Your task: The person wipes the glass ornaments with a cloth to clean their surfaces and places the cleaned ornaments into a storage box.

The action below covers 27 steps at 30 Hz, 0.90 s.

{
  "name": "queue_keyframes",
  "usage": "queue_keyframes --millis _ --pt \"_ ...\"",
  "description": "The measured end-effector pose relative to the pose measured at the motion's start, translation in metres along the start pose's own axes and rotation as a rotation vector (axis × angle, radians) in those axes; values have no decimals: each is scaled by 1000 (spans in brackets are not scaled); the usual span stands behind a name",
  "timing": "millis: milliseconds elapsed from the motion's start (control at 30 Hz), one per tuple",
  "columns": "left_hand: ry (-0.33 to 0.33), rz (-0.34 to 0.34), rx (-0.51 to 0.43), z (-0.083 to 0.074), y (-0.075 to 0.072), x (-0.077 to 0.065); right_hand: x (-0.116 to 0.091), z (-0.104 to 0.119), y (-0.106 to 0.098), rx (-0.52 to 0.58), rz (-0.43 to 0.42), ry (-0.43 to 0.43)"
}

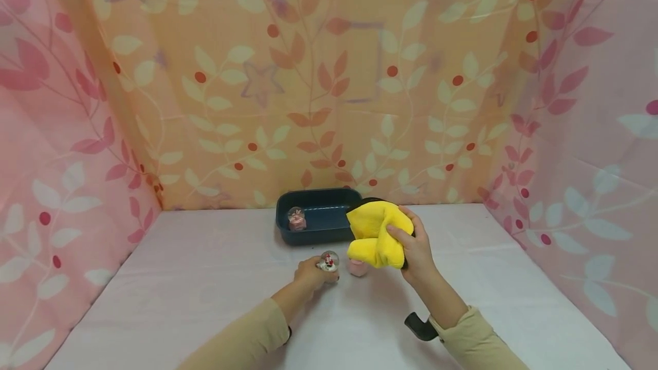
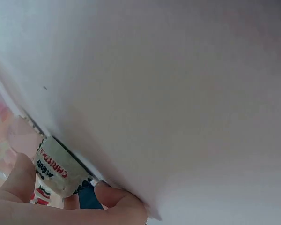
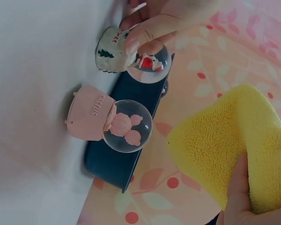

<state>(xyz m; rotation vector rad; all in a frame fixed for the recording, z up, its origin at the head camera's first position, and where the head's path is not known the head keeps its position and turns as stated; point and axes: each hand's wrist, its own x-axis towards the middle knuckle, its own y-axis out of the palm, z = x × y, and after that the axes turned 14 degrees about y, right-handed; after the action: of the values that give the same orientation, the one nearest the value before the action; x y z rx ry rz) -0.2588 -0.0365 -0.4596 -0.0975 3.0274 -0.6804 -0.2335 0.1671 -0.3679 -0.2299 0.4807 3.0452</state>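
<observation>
My left hand (image 1: 308, 274) grips a Christmas snow globe (image 1: 329, 261), fingers around its white base (image 2: 60, 168) with printed lettering. A small red-and-white figure shows inside its clear dome (image 3: 152, 64). My right hand (image 1: 418, 250) holds a folded yellow cloth (image 1: 377, 227) with a dark edge, raised above the table; the thumb presses on its fuzzy side. Between the hands, a pink snow globe (image 3: 91, 112) marked CACTUS stands upright on the table, touched by neither hand. The cloth partly covers it in the head view.
Behind the hands stands a dark blue tray (image 1: 319, 237), with another pink snow globe (image 1: 296, 219) at its left end. A black curved object (image 1: 420, 328) lies by my right forearm, partly hidden. Patterned curtains (image 1: 308, 101) enclose the white table (image 1: 205, 278) at the back and sides.
</observation>
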Motion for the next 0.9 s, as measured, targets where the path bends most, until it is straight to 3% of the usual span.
queue_keyframes --millis 333,500,633,900 --pt "85 16 -208 0 -9 -7 -2 1 2 2 4 -2" --pt "152 44 -120 -3 -18 -7 -3 1 1 4 1 4" --pt "155 53 -40 -8 -24 -10 -3 2 0 3 -6 7" --pt "210 57 -83 -18 -38 -19 -3 2 0 16 8 2"
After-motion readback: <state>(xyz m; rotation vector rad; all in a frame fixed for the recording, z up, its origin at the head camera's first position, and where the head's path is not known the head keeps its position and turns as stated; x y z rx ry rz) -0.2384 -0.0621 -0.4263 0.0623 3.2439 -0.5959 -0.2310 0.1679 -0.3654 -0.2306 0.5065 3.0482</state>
